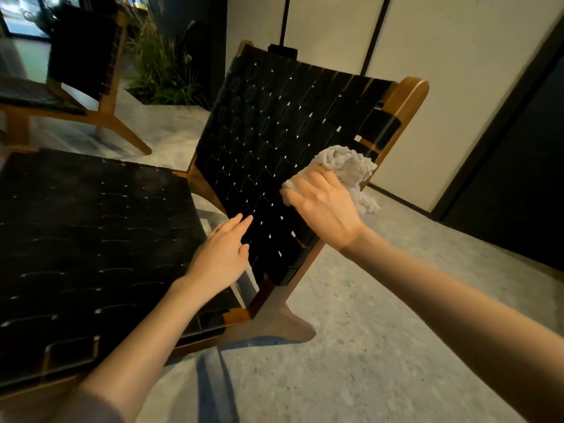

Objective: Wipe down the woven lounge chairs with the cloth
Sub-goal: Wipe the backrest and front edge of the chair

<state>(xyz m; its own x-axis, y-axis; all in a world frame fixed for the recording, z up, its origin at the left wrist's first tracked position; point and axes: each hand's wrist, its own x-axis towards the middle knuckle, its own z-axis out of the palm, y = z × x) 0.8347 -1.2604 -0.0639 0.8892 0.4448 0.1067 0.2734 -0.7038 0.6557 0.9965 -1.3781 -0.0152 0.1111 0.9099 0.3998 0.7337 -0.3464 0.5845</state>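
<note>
Your right hand (323, 209) grips the bunched grey cloth (348, 166), fingers curled over it, and presses it against the black woven backrest (274, 123) near its right edge, about halfway up. Your left hand (219, 257) lies with straight fingers touching the lower backrest and holds nothing; use it to brace the panel against the push.

Wipe along the straps rather than across them, so that the cloth does not snag where they cross. The small gaps in the weave probably trap dust; press the cloth into them. A loose corner hangs below your hand: fold it in before you pass the wooden frame (406, 99), where it could catch.

The woven seat (91, 239) lies to the left. The rear leg (274, 325) juts out over the floor (366, 346) just in front of you; mind your feet. A second lounge chair (82, 56) stands well apart at upper left, beside potted grass (161, 65).
</note>
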